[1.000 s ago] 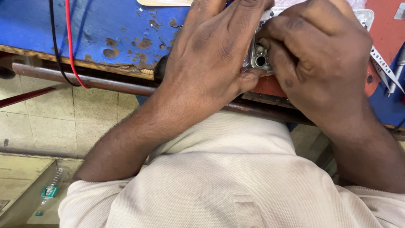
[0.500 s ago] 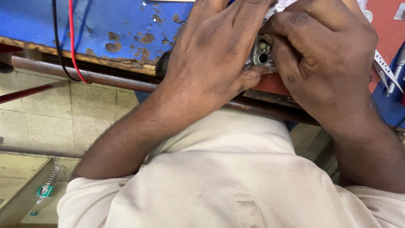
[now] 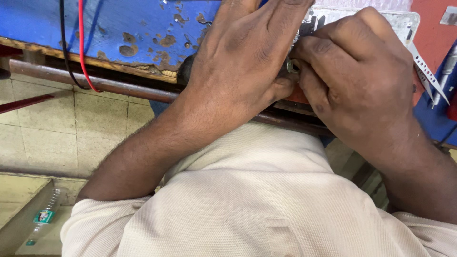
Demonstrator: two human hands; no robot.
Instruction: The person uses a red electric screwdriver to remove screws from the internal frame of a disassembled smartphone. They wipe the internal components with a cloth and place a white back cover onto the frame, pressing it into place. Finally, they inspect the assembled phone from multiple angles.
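While the person leans over the edge of the blue workbench [image 3: 119, 28], both hands are bunched together over one small metal part [image 3: 291, 66] at the bench's near edge. The left hand [image 3: 243, 62] lies palm down across the bench top, its fingers stretched forward and held close together, with the thumb tucked in against the small part. The right hand [image 3: 362, 81] is curled into a loose fist, its knuckles raised and its fingers folded inward; the thumb and forefinger close on the part from the right side. Only a sliver of the part shows between the two hands, a pale ring with a dark centre; the rest is hidden, so its shape cannot be told.

Beyond the hands lies a flat metal plate [image 3: 404, 24], mostly covered. A slim perforated metal strip [image 3: 428, 76] lies at an angle just right of the right hand. A red wire [image 3: 82, 47] and a black wire [image 3: 63, 47] hang over the bench's left edge, across a rusty pipe [image 3: 95, 83]. A plastic bottle [image 3: 44, 216] lies on the floor lower left.
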